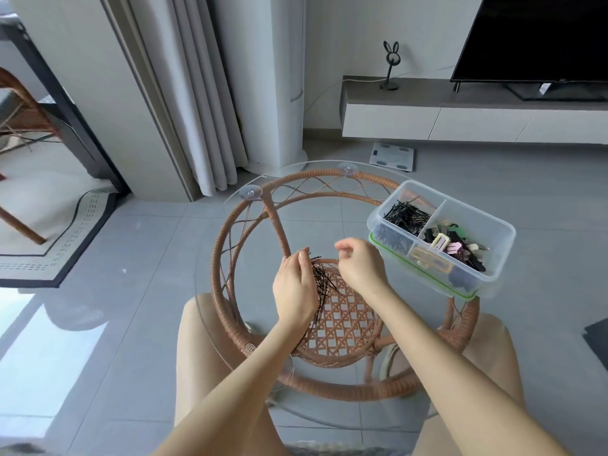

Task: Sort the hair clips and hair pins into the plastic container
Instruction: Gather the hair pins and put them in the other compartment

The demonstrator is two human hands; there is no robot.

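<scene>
A bunch of thin black hair pins (324, 281) lies in the cupped palm of my left hand (296, 287), held over the middle of the glass tabletop (210, 264). My right hand (360, 266) sits just right of the bunch with its fingers curled near the pins; whether it holds any I cannot tell. A clear plastic container (493, 258) with a divider stands at the table's right. Its left compartment holds black hair pins (406, 213). Its right compartment holds several coloured hair clips (455, 246).
The round glass top rests on a brown wicker frame (227, 245) with suction cups. A green lid (388, 250) lies under the container. My bare knees are below the table. Behind are curtains, a TV stand with a television and a floor scale.
</scene>
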